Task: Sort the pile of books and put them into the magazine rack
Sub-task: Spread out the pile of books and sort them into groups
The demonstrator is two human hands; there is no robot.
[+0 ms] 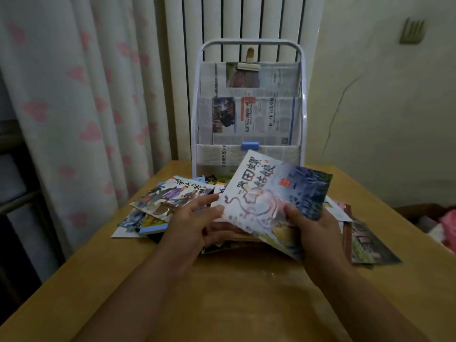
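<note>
Right hand (311, 224): it holds the picture book (274, 201) at its near right corner; the thumb lies on the cover and the other fingers are hidden under the book.
Left hand (197, 219): the fingers are straight and loose, spread toward the left edge of the picture book; the fingertips are at that edge, but I cannot tell if they touch it. It grips nothing.
Picture book: it is lifted above the pile of books (172, 206) and tilted, with the far edge higher; the cover shows large Chinese characters and a pale drawing on blue.
Pile of books: it lies spread on the wooden table (246, 292), just in front of the magazine rack (249, 104); some books stick out to the left and to the right of the picture book.
Magazine rack: it stands upright at the far edge of the table, with a white frame; its pockets are lined with newspaper.
Clips: a beige clip (249, 64) sits at the top pocket of the rack, a blue clip (250, 145) at the lowest pocket.
Behind the rack: a white radiator (222, 21); left of it hangs a curtain with pink hearts (86, 95).
</note>
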